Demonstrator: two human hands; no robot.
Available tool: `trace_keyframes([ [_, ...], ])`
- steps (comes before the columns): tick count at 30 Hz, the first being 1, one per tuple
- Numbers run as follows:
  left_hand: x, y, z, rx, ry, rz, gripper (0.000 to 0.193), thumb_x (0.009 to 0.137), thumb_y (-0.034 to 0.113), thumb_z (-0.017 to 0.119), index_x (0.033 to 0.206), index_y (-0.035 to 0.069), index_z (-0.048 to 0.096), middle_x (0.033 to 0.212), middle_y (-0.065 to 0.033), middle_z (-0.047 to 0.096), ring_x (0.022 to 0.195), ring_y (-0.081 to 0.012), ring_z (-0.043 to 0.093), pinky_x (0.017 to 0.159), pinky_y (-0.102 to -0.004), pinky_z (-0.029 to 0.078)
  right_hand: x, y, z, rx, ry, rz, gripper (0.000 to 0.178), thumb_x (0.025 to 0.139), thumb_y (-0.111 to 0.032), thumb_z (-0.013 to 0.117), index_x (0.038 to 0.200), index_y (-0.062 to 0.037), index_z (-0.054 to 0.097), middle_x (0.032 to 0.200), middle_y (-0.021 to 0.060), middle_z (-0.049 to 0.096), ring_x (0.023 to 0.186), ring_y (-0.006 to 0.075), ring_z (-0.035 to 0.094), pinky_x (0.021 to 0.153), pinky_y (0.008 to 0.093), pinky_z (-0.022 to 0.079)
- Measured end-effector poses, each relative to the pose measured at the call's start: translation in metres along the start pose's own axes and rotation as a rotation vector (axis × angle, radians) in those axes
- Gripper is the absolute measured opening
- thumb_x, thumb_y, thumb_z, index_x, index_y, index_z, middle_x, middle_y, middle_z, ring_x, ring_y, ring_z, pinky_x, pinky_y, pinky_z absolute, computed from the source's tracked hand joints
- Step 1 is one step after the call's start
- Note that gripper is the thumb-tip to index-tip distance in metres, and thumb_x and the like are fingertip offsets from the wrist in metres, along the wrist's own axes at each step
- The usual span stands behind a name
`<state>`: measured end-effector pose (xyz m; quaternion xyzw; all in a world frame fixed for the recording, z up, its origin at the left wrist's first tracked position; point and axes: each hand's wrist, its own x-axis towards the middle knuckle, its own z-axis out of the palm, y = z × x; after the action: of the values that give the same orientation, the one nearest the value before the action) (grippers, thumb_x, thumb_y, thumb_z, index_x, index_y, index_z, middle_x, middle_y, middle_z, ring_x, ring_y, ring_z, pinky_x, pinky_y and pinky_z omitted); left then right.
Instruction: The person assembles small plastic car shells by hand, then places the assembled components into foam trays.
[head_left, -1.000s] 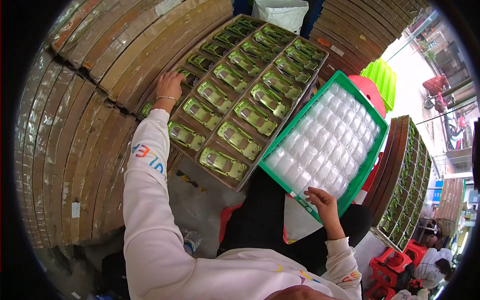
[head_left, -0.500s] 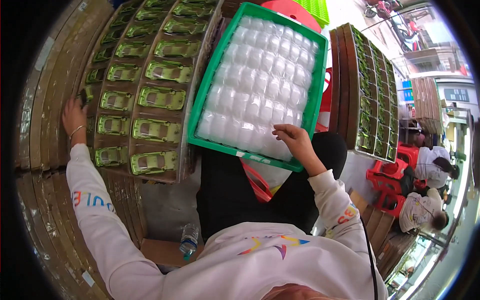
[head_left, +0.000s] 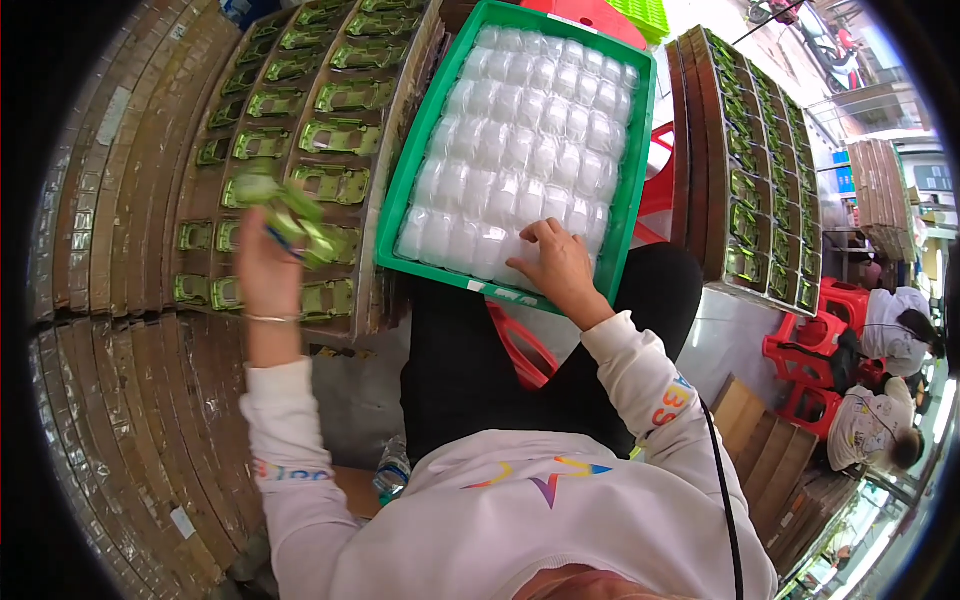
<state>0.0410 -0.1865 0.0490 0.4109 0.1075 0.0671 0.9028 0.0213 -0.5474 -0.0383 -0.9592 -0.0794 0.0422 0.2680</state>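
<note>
One lime-green car-shaped piece is up in the left hand, and what a vivid colour it is! Blur softens its outline, but I can make out a bright, longish body with a dark streak and a touch of blue along its lower left side. A paler, hazier green patch shows at its upper left; whether that belongs to the same piece, I can't tell. The hand is closed on it, right above the brown compartmented tray. Down in there, rows of similar green car bodies sit between the dividers, a little shiny. Over to the right hand: half open, fingers curled, thumb parted from the forefinger, nothing visible in its grip. It's over the near end of the green tray, packed with rounded white pieces that gleam on top; whether the fingertips touch them, I can't tell.
</note>
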Motion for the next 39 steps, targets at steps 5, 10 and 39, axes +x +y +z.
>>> trace_keyframes([
  [5, -0.047, -0.089, 0.046, -0.138, -0.124, -0.417, 0.048, 0.092, 0.031, 0.05, 0.128, 0.0, 0.047, 0.12, -0.0195, 0.058, 0.109, -0.0355, 0.058, 0.072, -0.0335, 0.055, -0.004, 0.025, 0.006, 0.657, -0.19, 0.186, 0.029, 0.08, -0.019, 0.073, 0.103, -0.0034, 0.063, 0.084, 0.0004, 0.062, 0.072, 0.0137, 0.061, 0.066, 0.0267, 0.046],
  [10, -0.065, -0.124, 0.073, -0.282, -0.172, -0.539, 0.052, 0.093, 0.036, 0.049, 0.131, 0.001, 0.046, 0.12, -0.0167, 0.057, 0.107, -0.0333, 0.057, 0.094, -0.0441, 0.047, -0.021, 0.023, -0.031, 1.205, -0.156, 0.434, 0.03, 0.086, -0.019, 0.067, 0.11, 0.0003, 0.064, 0.084, 0.0024, 0.064, 0.073, 0.0117, 0.062, 0.069, 0.0244, 0.049],
  [39, -0.081, -0.154, 0.117, -0.259, -0.121, -0.615, 0.058, 0.098, 0.054, 0.034, 0.117, 0.003, 0.053, 0.104, -0.0118, 0.062, 0.094, -0.0311, 0.061, 0.087, -0.0443, 0.051, -0.068, -0.062, -0.084, 0.152, 0.211, -0.549, 0.03, 0.071, -0.004, 0.068, 0.1, -0.0078, 0.064, 0.093, 0.0076, 0.062, 0.082, 0.0261, 0.063, 0.069, 0.0367, 0.051],
])
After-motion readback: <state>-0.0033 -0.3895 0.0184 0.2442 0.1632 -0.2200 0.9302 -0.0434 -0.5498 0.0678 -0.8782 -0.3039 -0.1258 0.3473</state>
